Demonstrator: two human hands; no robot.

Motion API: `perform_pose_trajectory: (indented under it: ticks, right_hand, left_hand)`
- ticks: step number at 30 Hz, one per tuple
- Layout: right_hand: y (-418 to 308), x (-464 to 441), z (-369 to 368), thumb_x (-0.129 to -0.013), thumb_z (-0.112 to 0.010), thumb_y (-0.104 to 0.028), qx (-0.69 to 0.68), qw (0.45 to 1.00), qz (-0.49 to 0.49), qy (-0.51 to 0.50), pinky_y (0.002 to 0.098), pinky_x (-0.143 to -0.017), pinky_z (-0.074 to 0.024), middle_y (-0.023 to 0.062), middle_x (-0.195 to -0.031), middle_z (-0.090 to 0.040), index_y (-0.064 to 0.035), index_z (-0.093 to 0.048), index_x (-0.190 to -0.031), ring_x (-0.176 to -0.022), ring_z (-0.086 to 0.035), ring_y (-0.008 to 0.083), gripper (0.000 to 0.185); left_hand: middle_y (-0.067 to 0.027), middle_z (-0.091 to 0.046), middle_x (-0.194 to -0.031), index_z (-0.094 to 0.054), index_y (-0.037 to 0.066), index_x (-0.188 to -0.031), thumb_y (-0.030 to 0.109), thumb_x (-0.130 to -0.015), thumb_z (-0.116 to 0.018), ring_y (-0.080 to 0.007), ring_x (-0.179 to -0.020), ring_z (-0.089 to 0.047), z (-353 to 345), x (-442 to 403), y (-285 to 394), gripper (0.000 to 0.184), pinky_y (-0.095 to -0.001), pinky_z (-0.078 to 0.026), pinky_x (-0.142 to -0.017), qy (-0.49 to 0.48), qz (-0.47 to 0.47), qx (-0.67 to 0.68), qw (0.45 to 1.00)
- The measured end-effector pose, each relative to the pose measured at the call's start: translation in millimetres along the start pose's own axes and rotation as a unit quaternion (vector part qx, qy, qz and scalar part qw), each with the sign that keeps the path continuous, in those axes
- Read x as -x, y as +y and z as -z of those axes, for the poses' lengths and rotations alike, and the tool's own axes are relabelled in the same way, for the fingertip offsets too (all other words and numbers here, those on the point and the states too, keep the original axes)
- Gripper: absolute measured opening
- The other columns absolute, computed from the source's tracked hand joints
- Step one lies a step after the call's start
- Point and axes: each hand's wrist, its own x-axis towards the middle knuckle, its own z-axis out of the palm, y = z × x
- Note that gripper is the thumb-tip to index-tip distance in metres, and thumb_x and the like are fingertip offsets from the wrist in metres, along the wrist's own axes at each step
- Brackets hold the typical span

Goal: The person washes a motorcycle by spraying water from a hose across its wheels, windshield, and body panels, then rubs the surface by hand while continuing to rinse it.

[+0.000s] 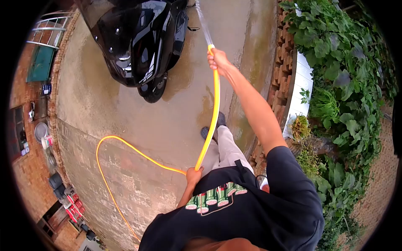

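Note:
A yellow garden hose point(216, 96) runs between my two hands. My right hand point(218, 59) grips it near its outlet, arm stretched forward, and a stream of water point(202, 21) shoots from the end toward the top of the view. Close to my waist, my left hand point(194, 174) is wrapped round a lower stretch of the same hose. From there the hose loops out to the left and trails back along the ground. Ahead and to the left stands a black motor scooter point(142, 42), its front wheel point(153, 89) on the wet concrete. The scooter's far end is cut off.
Wet concrete point(121, 104) lies around my feet, with brick paving point(96, 154) behind. Stacked bricks point(281, 67), a white panel point(301, 79) and leafy vines point(347, 79) line the right side. Along the left brick wall sit a round basin point(41, 132) and red packages point(74, 208).

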Motion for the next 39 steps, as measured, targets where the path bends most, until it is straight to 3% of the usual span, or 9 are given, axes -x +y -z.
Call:
perform_pose_trajectory:
  ticks: [7, 11, 13, 21, 23, 31, 33, 34, 39]
  right_hand:
    - [84.3, -93.2, 12.0, -0.105, -0.042, -0.03, 0.011, 0.992, -0.122, -0.001, 0.0239, -0.038, -0.0234, -0.0055, -0.065, -0.038, -0.0076, -0.05, -0.095, -0.045, -0.027, 0.0045, 0.025]
    - [113.1, -113.6, 21.8, -0.104, -0.044, -0.031, -0.001, 0.986, -0.169, -0.003, 0.0251, -0.037, -0.023, -0.0057, -0.064, -0.038, -0.0082, -0.05, -0.092, -0.044, -0.025, 0.0049, 0.027]
    - [108.3, -123.6, 29.2, -0.104, -0.044, -0.031, -0.016, 0.982, -0.187, -0.005, 0.0255, -0.037, -0.023, -0.0059, -0.063, -0.038, -0.0084, -0.05, -0.091, -0.043, -0.025, 0.0049, 0.027]
    - [72.3, -157.9, 45.9, -0.103, -0.044, -0.027, -0.126, 0.981, -0.148, 0.022, 0.0251, -0.037, -0.0222, -0.0061, -0.06, -0.037, -0.0092, -0.048, -0.088, -0.042, -0.026, 0.0042, 0.023]
    - [80.1, -169.0, 50.2, -0.103, -0.043, -0.026, -0.112, 0.97, -0.208, -0.049, 0.0251, -0.036, -0.0216, -0.0064, -0.06, -0.037, -0.0096, -0.048, -0.088, -0.041, -0.026, 0.0039, 0.023]
    - [58.6, -159.5, 73.6, -0.104, -0.043, -0.027, -0.106, 0.977, -0.179, -0.042, 0.0247, -0.037, -0.0211, -0.0029, -0.063, -0.042, -0.0063, -0.049, -0.086, -0.043, -0.027, 0.0043, 0.028]
    - [52.8, -150.0, 68.2, -0.103, -0.044, -0.028, -0.089, 0.98, -0.174, -0.047, 0.0249, -0.038, -0.0215, -0.0023, -0.064, -0.043, -0.0056, -0.05, -0.087, -0.044, -0.028, 0.0046, 0.028]
    - [50.9, -142.5, 64.3, -0.103, -0.044, -0.028, -0.059, 0.98, -0.177, -0.069, 0.0252, -0.038, -0.0218, -0.0022, -0.064, -0.043, -0.0055, -0.05, -0.088, -0.044, -0.028, 0.0047, 0.028]
    - [21.1, -132.0, 66.2, -0.105, -0.044, -0.03, -0.097, 0.976, -0.184, -0.068, 0.0236, -0.038, -0.0215, -0.0057, -0.064, -0.039, -0.0079, -0.049, -0.09, -0.044, -0.026, 0.003, 0.027]
  left_hand:
    - [-0.022, -0.064, -0.062, -0.071, -0.004, -0.074, 0.034, -0.081, -0.075, -0.0356, -0.061, -0.068, 17.6, -56.5, -21.3, 0.039, -0.0464, -0.051, -0.063, 0.067, -0.05, -0.073, 0.994]
    - [-0.022, -0.067, -0.067, -0.074, 0.0, -0.08, 0.036, -0.082, -0.075, -0.036, -0.067, -0.07, 27.2, -56.9, 12.0, 0.037, -0.0458, -0.053, -0.064, 0.006, -0.04, -0.119, 0.992]
    - [-0.0215, -0.068, -0.07, -0.076, 0.004, -0.083, 0.038, -0.082, -0.073, -0.0377, -0.071, -0.071, 28.1, -52.1, 29.6, 0.035, -0.0457, -0.054, -0.065, -0.007, -0.124, -0.195, 0.973]
    - [-0.0233, -0.066, -0.068, -0.073, -0.001, -0.077, 0.038, -0.082, -0.075, -0.0392, -0.067, -0.069, 25.4, -72.4, 49.3, 0.039, -0.0455, -0.052, -0.063, -0.014, -0.045, -0.162, 0.986]
    - [-0.0244, -0.064, -0.066, -0.069, -0.004, -0.073, 0.037, -0.082, -0.075, -0.0392, -0.065, -0.068, 21.7, -74.9, 55.0, 0.043, -0.0451, -0.051, -0.061, -0.012, -0.028, -0.105, 0.994]
    - [-0.0229, -0.066, -0.07, -0.075, 0.004, -0.083, 0.034, -0.084, -0.074, -0.0407, -0.071, -0.068, 12.2, -105.5, 80.0, 0.03, -0.0444, -0.053, -0.065, -0.027, -0.051, -0.182, 0.982]
    - [-0.0218, -0.066, -0.072, -0.076, 0.007, -0.085, 0.034, -0.084, -0.074, -0.039, -0.072, -0.069, 9.4, -115.6, 88.9, 0.027, -0.0438, -0.053, -0.065, -0.052, -0.127, -0.193, 0.971]
    - [-0.0188, -0.068, -0.071, -0.076, 0.005, -0.084, 0.033, -0.084, -0.077, -0.0313, -0.067, -0.071, 4.9, -122.6, 81.8, 0.028, -0.0403, -0.052, -0.064, -0.056, -0.131, -0.187, 0.972]
    - [-0.0183, -0.066, -0.071, -0.073, 0.006, -0.079, 0.033, -0.083, -0.075, -0.0373, -0.07, -0.067, 0.4, -146.4, 136.6, 0.027, -0.043, -0.051, -0.064, -0.133, -0.209, -0.193, 0.949]
